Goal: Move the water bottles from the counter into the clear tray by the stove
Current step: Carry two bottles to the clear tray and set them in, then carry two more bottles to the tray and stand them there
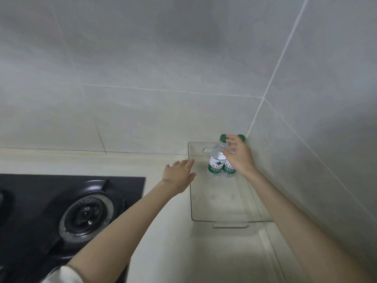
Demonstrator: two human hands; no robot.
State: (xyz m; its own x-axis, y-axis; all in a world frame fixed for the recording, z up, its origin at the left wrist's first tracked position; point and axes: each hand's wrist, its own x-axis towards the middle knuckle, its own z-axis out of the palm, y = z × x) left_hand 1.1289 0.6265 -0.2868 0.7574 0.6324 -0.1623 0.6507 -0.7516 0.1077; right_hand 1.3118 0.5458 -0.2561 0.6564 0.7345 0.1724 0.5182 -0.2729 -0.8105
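Water bottles (216, 162) stand in the clear tray (222, 221) under the right hand (238, 158), fingers spread. Straight fingers of the left hand (177, 176) reach its left rim, with the stove (71, 211) further left.

two water bottles (215, 167) (228, 170), one clear tray (220, 203)

This was a home kitchen. At the near left a black glass gas hob (130, 186) was let into a pale cream bench (167, 252). A round burner (86, 216) sat under its dark pan support. The bench ran right into a corner where two walls met. Both walls were faced with large pale grey tiles (142, 58) with white grout lines. A low upstand (81, 158) in the bench's colour ran along the foot of the far wall. In the far right corner a clear tray (224, 209) stood on the bench, just beside the hob. It held two green-capped water bottles (216, 160) standing upright, ordinary household stock.
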